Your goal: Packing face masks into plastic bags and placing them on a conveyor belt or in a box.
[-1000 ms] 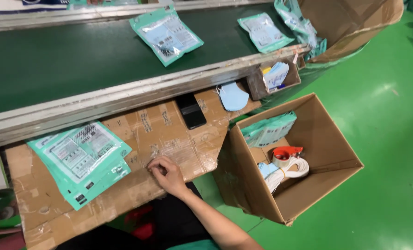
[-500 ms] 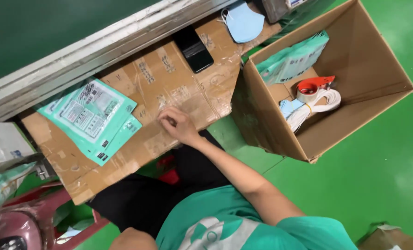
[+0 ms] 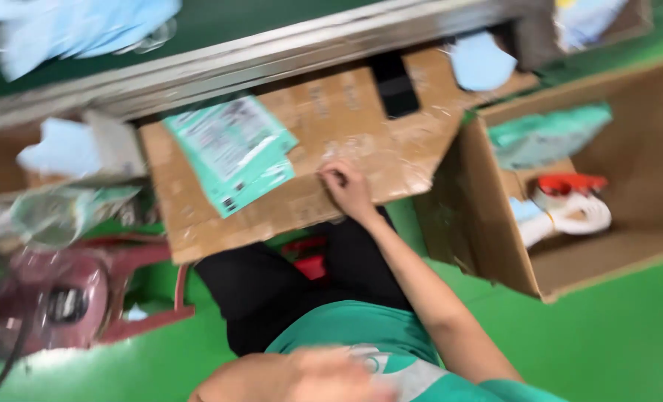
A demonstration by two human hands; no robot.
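Right hand [image 3: 348, 190] rested loosely curled on cardboard surface [image 3: 361, 141], holding nothing; green packets [image 3: 231, 152] left, open box [image 3: 569, 186] right. Left hand [image 3: 302, 376] blurred, grip unclear.

You wear a teal-green short-sleeved shirt [image 3: 361, 335] with a pale, whitish printed patch on the front, too blurred to make out. Below it you have black trousers [image 3: 272, 290]. Your right arm [image 3: 421, 290] is bare from the sleeve down to the right hand [image 3: 348, 190], with no glove, watch or ring showing. Your left hand [image 3: 302, 376] is bare too, and heavily blurred.
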